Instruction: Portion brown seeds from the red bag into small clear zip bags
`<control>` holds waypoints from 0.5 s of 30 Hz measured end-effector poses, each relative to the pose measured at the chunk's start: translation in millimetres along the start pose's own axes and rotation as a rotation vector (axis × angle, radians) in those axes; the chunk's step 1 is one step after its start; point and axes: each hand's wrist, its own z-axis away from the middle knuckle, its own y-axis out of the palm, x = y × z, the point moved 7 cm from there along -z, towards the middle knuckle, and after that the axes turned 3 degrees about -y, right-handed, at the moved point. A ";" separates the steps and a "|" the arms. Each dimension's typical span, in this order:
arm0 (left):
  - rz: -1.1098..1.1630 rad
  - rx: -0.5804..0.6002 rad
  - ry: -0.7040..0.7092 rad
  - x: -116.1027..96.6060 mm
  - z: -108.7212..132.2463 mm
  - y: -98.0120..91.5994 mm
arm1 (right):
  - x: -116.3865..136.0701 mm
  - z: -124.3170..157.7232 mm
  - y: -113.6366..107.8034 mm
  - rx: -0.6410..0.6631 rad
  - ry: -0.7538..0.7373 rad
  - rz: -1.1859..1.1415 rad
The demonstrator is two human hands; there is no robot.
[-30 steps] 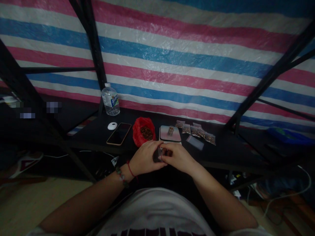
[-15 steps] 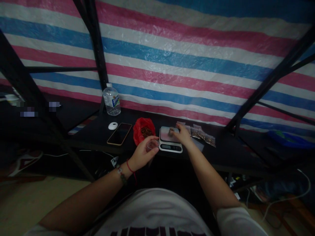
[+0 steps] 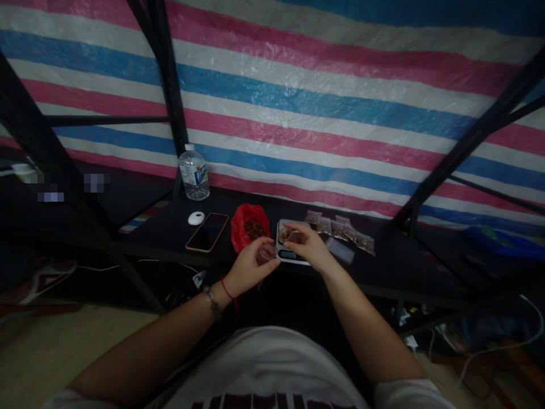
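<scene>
My left hand (image 3: 248, 266) is closed around a small clear plastic cup (image 3: 266, 253) in front of the red bag. My right hand (image 3: 307, 245) grips another small clear cup (image 3: 285, 234), which has some brown bits in it, over the pan of the white kitchen scale (image 3: 293, 260). Whether this cup touches the pan I cannot tell. The scale's display faces me, and my right fingers cover part of the pan. Just left of the scale, the open red plastic bag (image 3: 239, 230) holds many small brown pieces (image 3: 254, 229).
Several small clear bags of brown pieces (image 3: 339, 229) lie behind and right of the scale, near a flat stack of clear bags (image 3: 340, 250). On the left are a phone (image 3: 208, 232), a white oval object (image 3: 196, 218) and a plastic bottle (image 3: 195, 173). Black metal posts flank the tabletop.
My right hand has moved left and slightly toward me, bringing its cup from the pan's right side to its left. My left hand stays nearly in place with its cup.
</scene>
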 end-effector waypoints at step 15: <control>-0.141 -0.012 0.059 -6.5 3.5 2.8 | 61.0 24.5 23.9 0.144 -0.193 0.198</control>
